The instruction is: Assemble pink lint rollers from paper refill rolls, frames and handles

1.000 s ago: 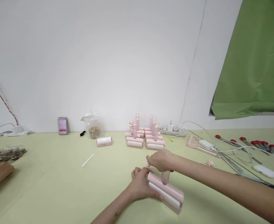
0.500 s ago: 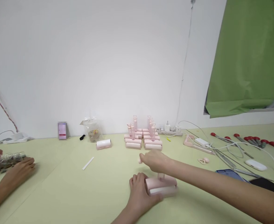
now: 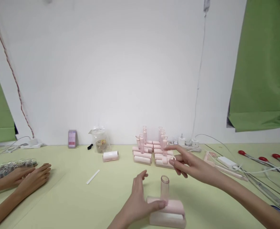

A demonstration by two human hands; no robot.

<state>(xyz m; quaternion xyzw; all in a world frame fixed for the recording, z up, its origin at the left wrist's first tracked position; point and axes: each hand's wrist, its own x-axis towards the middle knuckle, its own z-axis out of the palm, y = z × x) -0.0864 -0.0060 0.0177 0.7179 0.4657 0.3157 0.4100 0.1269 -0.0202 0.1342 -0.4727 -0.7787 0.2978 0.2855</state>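
Note:
A pink and white roller (image 3: 167, 219) lies near the front of the table, and a clear pink tube (image 3: 165, 190) with an open top stands up from it. My left hand (image 3: 138, 200) is at its left side, thumb touching the pink body near the tube's base, the other fingers apart in the air. Up and to the right of the tube, my right hand (image 3: 189, 163) holds a small pink ring-shaped piece (image 3: 172, 158) between thumb and fingers. Behind it stand two rows of similar pink rollers (image 3: 142, 159) with upright tubes.
At the left, another person's hands (image 3: 36, 176) rest by small clear-wrapped items (image 3: 13, 167). A white roll (image 3: 110, 156), a white strip (image 3: 92, 176) and a plastic bag (image 3: 101, 142) lie left of centre. Cables, a white adapter (image 3: 227, 162) and red-ended tools (image 3: 263, 159) are at the right.
My right hand has moved right, away from above the roller, uncovering the tube's open top. My left hand's fingers have spread and come off the roller's side. The view has shifted.

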